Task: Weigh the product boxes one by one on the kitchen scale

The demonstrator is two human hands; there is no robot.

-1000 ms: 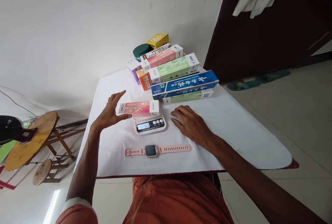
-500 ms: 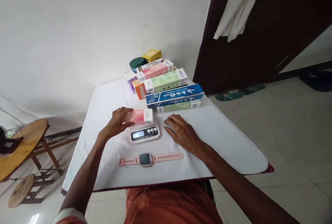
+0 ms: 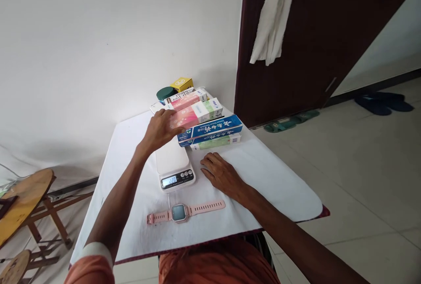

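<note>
My left hand (image 3: pixel 159 129) grips a pink-and-white toothpaste box (image 3: pixel 187 118), lifted off the scale and held against the pile of boxes at the back. It covers part of a green-and-white box (image 3: pixel 215 105). Below that hand stands a white kitchen scale (image 3: pixel 172 159) with a bare platform and a lit display. On the cloth to the right of the scale rests my right hand (image 3: pixel 225 175), holding nothing, its fingers loosely bent and apart. A pink smartwatch (image 3: pixel 179 212) lies stretched out in front of the scale.
Blue toothpaste boxes (image 3: pixel 217 128) lie stacked behind my right hand. A green-lidded jar (image 3: pixel 166 93) and a yellow box (image 3: pixel 182 84) stand by the wall. To the left is a wooden table (image 3: pixel 31 189); a towel (image 3: pixel 272 21) hangs on the door.
My left hand has raised the pink toothpaste box from the scale and carried it back to the pile. My right hand stays resting on the cloth. The view has shifted slightly.
</note>
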